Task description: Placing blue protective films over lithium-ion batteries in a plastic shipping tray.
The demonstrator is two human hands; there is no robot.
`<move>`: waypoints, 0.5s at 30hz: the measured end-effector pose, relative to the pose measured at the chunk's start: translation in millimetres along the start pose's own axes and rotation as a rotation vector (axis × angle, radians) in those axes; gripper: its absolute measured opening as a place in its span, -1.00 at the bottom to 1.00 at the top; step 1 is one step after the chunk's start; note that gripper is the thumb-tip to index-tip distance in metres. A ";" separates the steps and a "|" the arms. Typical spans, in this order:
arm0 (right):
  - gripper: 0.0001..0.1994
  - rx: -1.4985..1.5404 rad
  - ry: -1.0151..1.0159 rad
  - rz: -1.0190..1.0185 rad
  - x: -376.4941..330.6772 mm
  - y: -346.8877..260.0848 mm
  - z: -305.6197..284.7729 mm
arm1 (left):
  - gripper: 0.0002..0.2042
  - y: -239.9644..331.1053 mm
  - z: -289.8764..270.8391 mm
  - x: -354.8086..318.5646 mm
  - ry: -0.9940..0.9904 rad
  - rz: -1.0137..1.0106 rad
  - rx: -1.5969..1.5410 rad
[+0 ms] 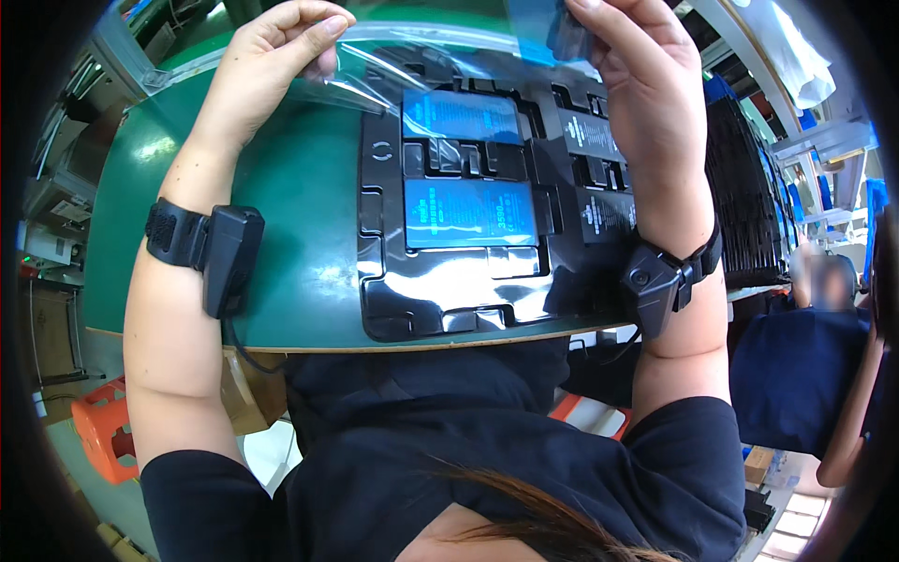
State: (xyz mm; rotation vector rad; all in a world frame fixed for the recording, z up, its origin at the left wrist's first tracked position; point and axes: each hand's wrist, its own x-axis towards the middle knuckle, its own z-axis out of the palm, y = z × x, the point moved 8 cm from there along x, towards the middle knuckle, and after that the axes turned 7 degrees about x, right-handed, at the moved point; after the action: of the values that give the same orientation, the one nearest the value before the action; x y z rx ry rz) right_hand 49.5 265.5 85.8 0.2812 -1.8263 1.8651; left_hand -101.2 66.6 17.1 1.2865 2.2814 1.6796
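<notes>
dark hair and sleeves sit nearest; above the black tray [393, 309] on the green table [300, 244], left hand [272, 66] and right hand [637, 75] pinch a clear film [421, 56]; likely light, limp, slippery; best gripped at corners.

Bright, even overhead light. Glare streaks the clear film [412, 66] pinched between both hands and the glossy black tray [449, 300] below the grip. Fisheye bending and dark vignetting crowd the rim; the right edge blurs.
</notes>
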 end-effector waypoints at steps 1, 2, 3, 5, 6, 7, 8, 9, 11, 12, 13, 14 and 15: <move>-0.87 0.049 0.031 -0.048 -1.5 -5.5 -1.8 | -0.80 -10.7 -8.3 -0.3 0.062 -0.073 -0.020; -0.87 0.101 0.057 -0.097 -1.4 -10.1 -5.4 | -0.79 -21.5 -18.6 -1.9 0.129 -0.144 -0.039; -0.85 0.177 0.145 -0.118 -0.7 -13.6 -21.8 | -0.77 -35.9 -31.6 -5.1 0.208 -0.253 -0.063; -0.86 0.108 0.334 -0.199 -0.8 -24.5 -45.7 | -0.78 -61.6 -63.5 -8.4 0.318 -0.292 -0.117; -0.85 0.103 0.405 -0.206 -2.6 -22.5 -54.1 | -0.79 -70.7 -75.9 -9.9 0.403 -0.334 -0.181; -0.85 0.027 0.400 -0.203 -3.0 -20.0 -51.6 | -0.81 -78.0 -81.9 -13.2 0.439 -0.368 -0.196; -0.85 -0.031 0.406 -0.186 -4.8 -17.9 -46.9 | -0.82 -76.2 -78.3 -11.4 0.455 -0.343 -0.233; -0.86 -0.088 0.354 -0.169 -4.7 -13.6 -36.1 | -0.82 -70.9 -72.6 -12.8 0.440 -0.348 -0.222; -0.87 -0.172 0.273 -0.116 -6.7 -5.1 -15.0 | -0.82 -53.8 -55.6 -12.1 0.380 -0.309 -0.205; -0.87 -0.199 0.243 -0.075 -8.9 -0.1 -6.1 | -0.81 -42.5 -45.2 -11.4 0.334 -0.270 -0.198; -0.87 -0.192 0.210 -0.022 -9.5 5.1 1.5 | -0.80 -31.3 -37.2 -9.9 0.291 -0.244 -0.194; -0.86 -0.208 0.166 0.026 -10.4 6.8 10.7 | -0.78 -17.8 -31.2 -12.0 0.257 -0.207 -0.229; -0.84 -0.233 0.159 0.021 -10.9 6.4 14.1 | -0.77 -4.9 -24.6 -12.5 0.224 -0.186 -0.220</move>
State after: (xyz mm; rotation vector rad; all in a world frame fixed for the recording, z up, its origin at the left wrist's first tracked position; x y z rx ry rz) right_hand 52.8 249.7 75.9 0.0301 -1.9181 1.6174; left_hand -107.3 39.3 18.1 0.8551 2.1661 2.0232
